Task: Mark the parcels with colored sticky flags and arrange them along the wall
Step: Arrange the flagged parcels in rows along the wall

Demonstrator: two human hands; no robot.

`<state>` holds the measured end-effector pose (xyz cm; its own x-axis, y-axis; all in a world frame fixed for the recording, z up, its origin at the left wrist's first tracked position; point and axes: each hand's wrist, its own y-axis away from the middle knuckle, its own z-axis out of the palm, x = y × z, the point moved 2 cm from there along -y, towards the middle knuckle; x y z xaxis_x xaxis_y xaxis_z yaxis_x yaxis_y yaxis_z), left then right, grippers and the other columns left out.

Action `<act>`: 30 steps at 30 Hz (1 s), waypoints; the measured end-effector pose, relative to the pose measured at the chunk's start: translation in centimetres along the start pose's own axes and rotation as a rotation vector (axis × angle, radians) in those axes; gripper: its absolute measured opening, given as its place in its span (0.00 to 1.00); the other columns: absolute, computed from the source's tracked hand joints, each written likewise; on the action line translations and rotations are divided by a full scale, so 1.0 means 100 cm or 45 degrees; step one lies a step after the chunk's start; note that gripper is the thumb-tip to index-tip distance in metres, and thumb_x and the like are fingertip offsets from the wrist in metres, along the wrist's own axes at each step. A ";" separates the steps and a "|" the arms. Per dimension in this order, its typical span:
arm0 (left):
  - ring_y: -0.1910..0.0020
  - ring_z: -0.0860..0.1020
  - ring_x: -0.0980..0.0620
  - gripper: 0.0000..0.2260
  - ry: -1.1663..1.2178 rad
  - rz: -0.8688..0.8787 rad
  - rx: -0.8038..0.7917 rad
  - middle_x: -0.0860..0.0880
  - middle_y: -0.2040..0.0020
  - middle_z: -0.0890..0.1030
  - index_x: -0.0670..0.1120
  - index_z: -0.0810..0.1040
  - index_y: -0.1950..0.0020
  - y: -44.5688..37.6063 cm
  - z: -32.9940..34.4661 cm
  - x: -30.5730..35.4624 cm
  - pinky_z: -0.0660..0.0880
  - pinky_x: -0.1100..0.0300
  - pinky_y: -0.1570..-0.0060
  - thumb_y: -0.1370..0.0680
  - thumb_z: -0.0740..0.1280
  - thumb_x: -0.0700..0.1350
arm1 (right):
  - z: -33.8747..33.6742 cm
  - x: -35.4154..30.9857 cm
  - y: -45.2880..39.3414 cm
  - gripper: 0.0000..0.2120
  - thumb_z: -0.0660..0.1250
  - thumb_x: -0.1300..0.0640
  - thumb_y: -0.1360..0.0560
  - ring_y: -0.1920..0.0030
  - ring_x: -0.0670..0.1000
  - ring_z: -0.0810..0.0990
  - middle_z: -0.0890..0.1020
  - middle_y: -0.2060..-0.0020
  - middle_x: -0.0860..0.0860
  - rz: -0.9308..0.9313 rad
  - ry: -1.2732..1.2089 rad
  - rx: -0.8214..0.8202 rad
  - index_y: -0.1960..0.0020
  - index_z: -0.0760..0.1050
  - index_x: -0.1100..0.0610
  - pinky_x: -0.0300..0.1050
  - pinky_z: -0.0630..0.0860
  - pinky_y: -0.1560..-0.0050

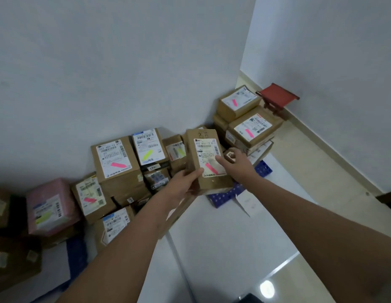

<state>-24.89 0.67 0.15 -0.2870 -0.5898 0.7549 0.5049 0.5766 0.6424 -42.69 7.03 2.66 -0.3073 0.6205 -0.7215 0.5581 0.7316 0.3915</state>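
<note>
1. I was looking down at a corner where brown parcels were stacked against a pale wall (102,73), many already carrying a pink or yellow flag on their labels.
2. My left hand (181,182) gripped a small brown parcel (206,159) from its left side, thumb curled over the front, holding it up in front of the stacks.
3. My right hand (236,164) reached to the parcel's right edge, fingers fairly straight and touching the white label near a pink flag (211,168) stuck on it; I could not tell whether they pressed or only rested there.
4. I judged the marking of this parcel done or almost done, with the placing not yet done.
5. The next move seemed to call for choosing a free spot by the wall, perhaps near the pink-flagged box (115,160) to the left, and setting the parcel down label up so its flag showed.
6. A red stool (277,97) stood by the far wall at right.
</note>
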 end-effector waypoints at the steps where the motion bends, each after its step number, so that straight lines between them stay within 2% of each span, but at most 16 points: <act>1: 0.44 0.81 0.49 0.20 -0.019 0.000 0.063 0.48 0.42 0.83 0.48 0.75 0.32 -0.008 0.000 0.006 0.81 0.57 0.55 0.22 0.70 0.53 | -0.006 -0.001 -0.010 0.39 0.66 0.34 0.27 0.28 0.56 0.67 0.64 0.25 0.53 -0.054 0.109 0.015 0.23 0.59 0.50 0.55 0.69 0.32; 3: 0.43 0.80 0.49 0.23 0.044 -0.014 0.170 0.49 0.40 0.82 0.48 0.74 0.30 -0.027 0.000 0.016 0.80 0.54 0.48 0.23 0.70 0.54 | -0.019 -0.003 -0.027 0.40 0.65 0.32 0.28 0.27 0.57 0.64 0.62 0.25 0.53 -0.155 0.300 0.023 0.23 0.58 0.49 0.58 0.68 0.31; 6: 0.44 0.81 0.47 0.22 0.151 -0.073 0.225 0.48 0.39 0.82 0.49 0.73 0.32 -0.052 0.004 0.031 0.81 0.51 0.53 0.23 0.70 0.55 | -0.038 -0.011 -0.047 0.39 0.63 0.31 0.27 0.28 0.57 0.64 0.64 0.27 0.52 -0.320 0.570 0.084 0.24 0.58 0.49 0.57 0.68 0.31; 9: 0.43 0.81 0.42 0.24 0.172 -0.181 0.220 0.44 0.40 0.81 0.49 0.71 0.31 -0.079 0.008 0.038 0.81 0.40 0.52 0.24 0.71 0.55 | -0.050 -0.020 -0.065 0.37 0.63 0.32 0.26 0.28 0.56 0.63 0.64 0.27 0.51 -0.452 0.792 0.102 0.24 0.59 0.49 0.57 0.65 0.30; 13: 0.47 0.81 0.43 0.19 0.184 -0.200 0.246 0.43 0.42 0.81 0.45 0.73 0.34 -0.106 0.016 0.046 0.83 0.49 0.61 0.21 0.69 0.50 | -0.052 -0.023 -0.083 0.37 0.65 0.35 0.26 0.25 0.56 0.58 0.62 0.25 0.50 -0.543 0.955 0.049 0.23 0.57 0.48 0.57 0.59 0.27; 14: 0.47 0.81 0.43 0.17 0.181 -0.201 0.235 0.42 0.42 0.81 0.45 0.73 0.34 -0.111 0.019 0.048 0.83 0.49 0.61 0.21 0.68 0.49 | -0.051 -0.023 -0.087 0.37 0.65 0.35 0.26 0.24 0.56 0.57 0.61 0.25 0.50 -0.561 0.969 0.037 0.23 0.57 0.48 0.57 0.58 0.26; 17: 0.45 0.82 0.42 0.17 0.159 -0.224 0.187 0.42 0.43 0.82 0.44 0.74 0.34 -0.123 0.027 0.049 0.82 0.44 0.50 0.20 0.67 0.50 | -0.047 -0.022 -0.096 0.38 0.65 0.36 0.26 0.24 0.55 0.56 0.60 0.24 0.50 -0.564 0.967 -0.005 0.22 0.56 0.49 0.57 0.57 0.26; 19: 0.45 0.82 0.42 0.17 0.141 -0.234 0.195 0.42 0.44 0.83 0.44 0.74 0.34 -0.130 0.028 0.045 0.81 0.43 0.46 0.20 0.67 0.51 | -0.045 -0.022 -0.101 0.37 0.65 0.36 0.25 0.24 0.56 0.56 0.60 0.24 0.50 -0.550 0.958 -0.023 0.22 0.56 0.49 0.58 0.56 0.25; 21: 0.47 0.83 0.43 0.18 0.106 -0.213 0.202 0.43 0.45 0.83 0.43 0.74 0.34 -0.136 0.030 0.044 0.82 0.44 0.49 0.20 0.66 0.53 | -0.042 -0.022 -0.103 0.36 0.64 0.37 0.25 0.24 0.56 0.56 0.60 0.24 0.51 -0.549 0.961 -0.029 0.23 0.56 0.49 0.58 0.57 0.26; 25: 0.52 0.83 0.46 0.15 -0.023 -0.201 0.257 0.46 0.50 0.82 0.44 0.73 0.38 -0.134 0.032 0.047 0.83 0.53 0.61 0.18 0.63 0.53 | -0.032 -0.022 -0.103 0.35 0.62 0.37 0.24 0.24 0.56 0.56 0.60 0.24 0.51 -0.553 0.961 -0.049 0.23 0.56 0.50 0.57 0.57 0.27; 28: 0.54 0.83 0.44 0.18 -0.160 -0.273 0.275 0.43 0.47 0.80 0.41 0.72 0.36 -0.129 0.029 0.046 0.83 0.54 0.64 0.17 0.61 0.53 | -0.024 -0.021 -0.101 0.35 0.61 0.36 0.24 0.24 0.57 0.56 0.60 0.24 0.51 -0.506 0.933 -0.079 0.23 0.56 0.50 0.58 0.57 0.25; 30: 0.55 0.82 0.45 0.19 -0.252 -0.272 0.274 0.42 0.45 0.79 0.41 0.71 0.34 -0.125 0.027 0.046 0.81 0.58 0.70 0.17 0.60 0.54 | -0.018 -0.021 -0.099 0.35 0.61 0.36 0.23 0.24 0.57 0.56 0.60 0.25 0.51 -0.507 0.947 -0.096 0.23 0.57 0.50 0.59 0.57 0.26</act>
<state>-34.76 -7.73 -4.05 -0.5305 -0.6010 0.5978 0.2392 0.5704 0.7858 -48.98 -0.98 1.35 -0.9119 0.3173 -0.2604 0.2558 0.9354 0.2440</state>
